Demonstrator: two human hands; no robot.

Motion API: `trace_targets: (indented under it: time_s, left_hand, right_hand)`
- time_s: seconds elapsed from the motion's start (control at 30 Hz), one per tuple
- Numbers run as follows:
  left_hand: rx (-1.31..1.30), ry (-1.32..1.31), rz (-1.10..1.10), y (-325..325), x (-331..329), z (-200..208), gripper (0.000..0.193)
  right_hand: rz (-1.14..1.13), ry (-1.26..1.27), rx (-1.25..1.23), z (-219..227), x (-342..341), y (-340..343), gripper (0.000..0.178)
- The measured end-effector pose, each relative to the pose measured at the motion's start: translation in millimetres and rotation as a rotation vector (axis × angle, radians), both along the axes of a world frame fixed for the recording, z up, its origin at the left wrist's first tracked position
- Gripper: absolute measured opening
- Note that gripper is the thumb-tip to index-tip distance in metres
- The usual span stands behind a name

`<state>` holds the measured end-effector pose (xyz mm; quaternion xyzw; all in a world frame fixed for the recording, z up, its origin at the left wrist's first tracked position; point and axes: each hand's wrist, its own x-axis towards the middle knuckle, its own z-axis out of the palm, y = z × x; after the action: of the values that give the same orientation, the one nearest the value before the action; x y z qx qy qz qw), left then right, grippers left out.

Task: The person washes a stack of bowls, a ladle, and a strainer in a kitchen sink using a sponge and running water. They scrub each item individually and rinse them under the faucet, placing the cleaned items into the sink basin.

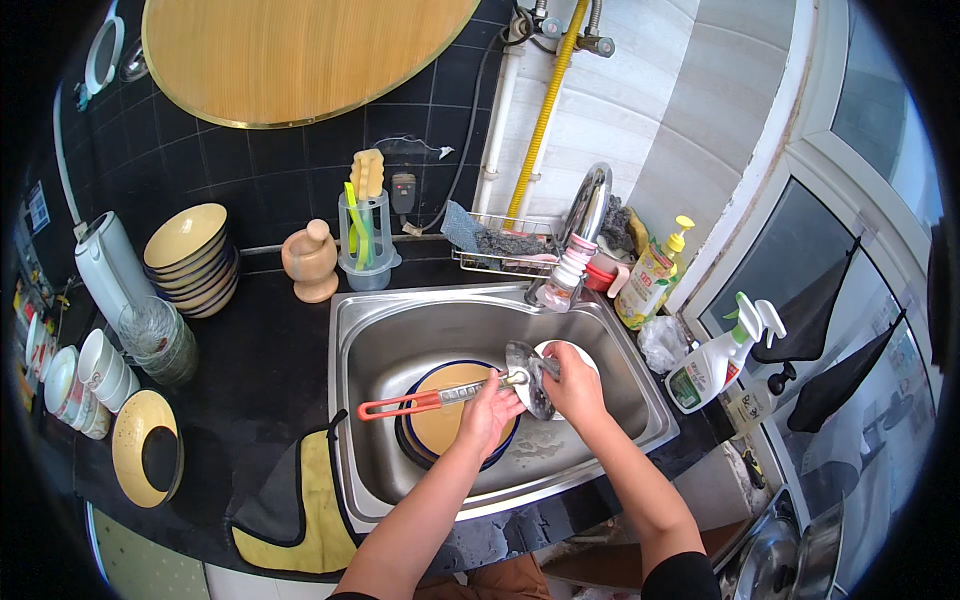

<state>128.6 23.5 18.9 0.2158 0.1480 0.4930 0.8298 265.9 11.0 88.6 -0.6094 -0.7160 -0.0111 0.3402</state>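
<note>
Over the sink (345,350), my left hand (486,412) is closed around the shaft of a cooking utensil (398,404) with a red handle. Its handle points left, and its broad grey metal head lies between my hands. My right hand (572,382) grips the head from the right side, fingers bent against it. Whether a scrubber is tucked under those fingers, I cannot tell. Below the utensil, cream bowls with dark blue rims (440,378) rest in the basin. A white dish (588,357) sits behind my right hand, partly covered by it.
The faucet (588,200) rises at the sink's back right, near a wire rack (500,262), a soap bottle (650,285) and a spray bottle (712,365). Left of the sink are a wooden mortar (308,268), stacked bowls (190,260), glasses (160,345) and a yellow-black cloth (310,500).
</note>
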Motion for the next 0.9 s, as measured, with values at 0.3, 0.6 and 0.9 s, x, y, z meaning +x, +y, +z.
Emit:
trace_targets:
  time_s: [0.3,0.6,0.9]
  left_hand:
    - [-0.025,0.012,0.053,-0.3,-3.4,2.8,0.05]
    - [-0.105,0.125,0.063,-1.8,2.1,-1.8,0.052]
    - [-0.045,0.136,0.063,-0.8,2.2,-8.7,0.049]
  right_hand:
    - [0.012,0.148,-0.087,3.0,-13.1,-17.1,0.014]
    - [0.126,-0.155,0.019,-1.3,-19.9,1.2,0.003]
    - [0.036,-0.114,-0.039,-8.0,-26.7,7.8,0.008]
